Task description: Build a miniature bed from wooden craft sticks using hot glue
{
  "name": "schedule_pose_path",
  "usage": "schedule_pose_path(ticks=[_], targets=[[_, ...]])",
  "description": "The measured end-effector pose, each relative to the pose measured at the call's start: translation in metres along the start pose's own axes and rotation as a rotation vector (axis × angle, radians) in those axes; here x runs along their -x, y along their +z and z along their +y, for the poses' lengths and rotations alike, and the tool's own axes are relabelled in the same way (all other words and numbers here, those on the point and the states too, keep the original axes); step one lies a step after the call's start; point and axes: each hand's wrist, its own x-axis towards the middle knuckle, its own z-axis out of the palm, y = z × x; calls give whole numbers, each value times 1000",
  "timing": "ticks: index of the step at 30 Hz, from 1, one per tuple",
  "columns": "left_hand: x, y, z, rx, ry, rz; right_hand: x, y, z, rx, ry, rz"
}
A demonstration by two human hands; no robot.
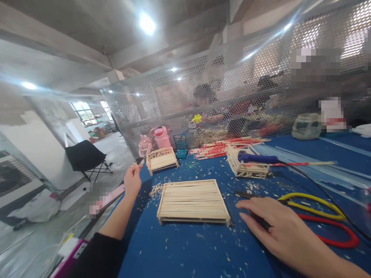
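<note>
My left hand (132, 180) is raised at the table's left edge, its fingers pinched together; a small pale bit shows at the fingertips, too small to name. My right hand (275, 222) reaches over a pair of scissors (314, 205) with one yellow and one red handle. Its thumb and forefinger are apart, with a dark metal part of the scissors between them. One blade points left beyond the fingers. Between my hands lies a rectangular panel of pale wooden sticks (193, 202), framed and raised on short feet.
Behind the panel stand a small stick-built bed (162, 160) and a stick frame (252, 173) with a blue-handled corded tool (257, 157) across it. Red-tipped sticks (214, 150), clear glue-like rods (307, 158) and a jar (306, 126) lie farther back, before a perforated screen (179, 100).
</note>
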Motion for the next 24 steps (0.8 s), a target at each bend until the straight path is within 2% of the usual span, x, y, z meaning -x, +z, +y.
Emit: schedule_pose_path(ticks=[6,10,13,16,19,21,24], targets=[[-10,10,-1,-169,79,-102,1,-2,0,-18,6,-14],[-29,14,5,-238,111,-88,1,-1,0,-13,-1,0],[-49,23,20,-253,159,-132,-1,-1,-1,-13,-6,2],[-60,44,47,-221,235,-215,-1,-1,0,-11,-7,6],[-58,68,75,-158,276,-343,0,-2,2,0,4,-21],[-50,77,88,-104,278,-416,1,-2,3,9,33,-59],[-28,65,95,-12,250,-458,1,-3,5,6,96,-133]])
